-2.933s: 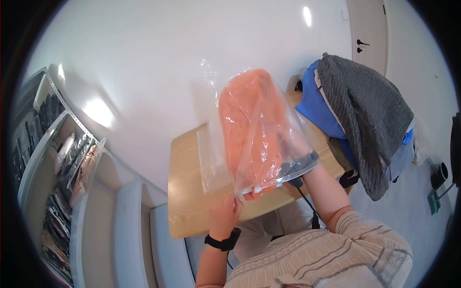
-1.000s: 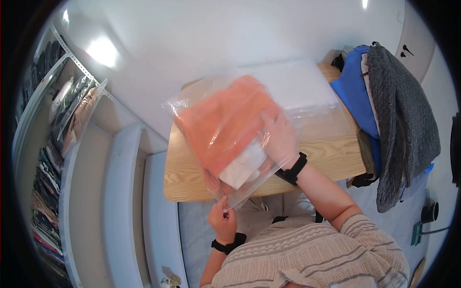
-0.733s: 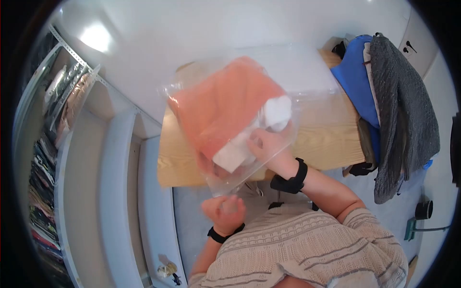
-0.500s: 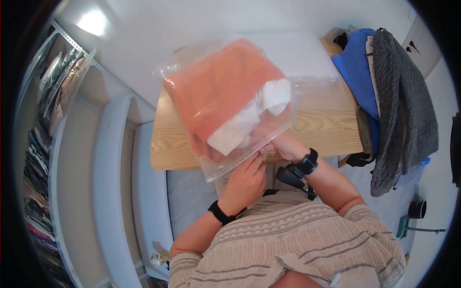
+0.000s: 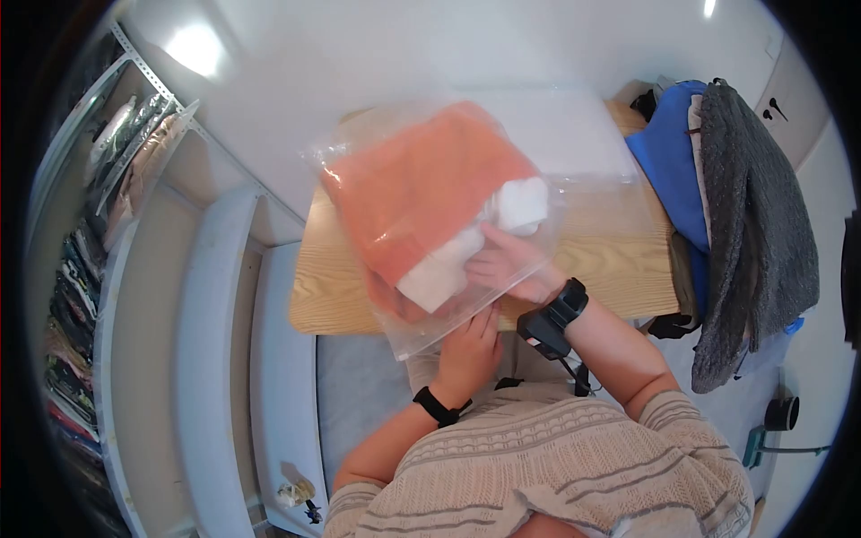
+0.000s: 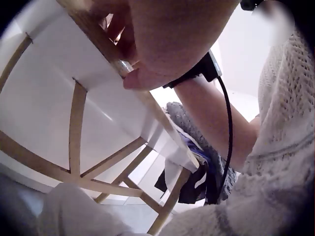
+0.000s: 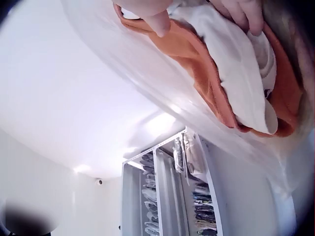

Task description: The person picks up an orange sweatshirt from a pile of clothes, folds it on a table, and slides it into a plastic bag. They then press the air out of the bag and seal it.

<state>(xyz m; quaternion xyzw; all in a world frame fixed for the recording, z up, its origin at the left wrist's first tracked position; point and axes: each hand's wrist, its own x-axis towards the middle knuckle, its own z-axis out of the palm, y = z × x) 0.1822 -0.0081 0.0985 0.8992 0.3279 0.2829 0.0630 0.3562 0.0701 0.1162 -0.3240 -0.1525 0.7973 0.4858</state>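
A clear plastic bag (image 5: 400, 346) lies on the wooden table (image 5: 619, 273), its mouth toward me at the front edge. Inside is a folded orange garment (image 5: 421, 193), with white cloth (image 5: 435, 280) showing at its near end. My left hand (image 5: 471, 354) pinches the mouth of the bag, close to the table edge. My right hand (image 5: 516, 264) reaches inside, fingers against the white cloth. In the right wrist view, its thumb (image 7: 158, 24) and fingers (image 7: 248, 17) are spread apart along the garment's orange and white layers.
More clear plastic bags (image 5: 560, 134) lie flat at the back of the table. A dark grey knit garment (image 5: 753, 224) and a blue one (image 5: 668, 143) hang at the right end. Shelving (image 5: 211, 296) with packed clothes stands at left. A cable (image 6: 230, 132) trails from the right wrist.
The bag, earlier held up with my right arm inside, has come down onto the table. My left hand has shifted right along its mouth. My right hand drew back to the edge, then reached in again.
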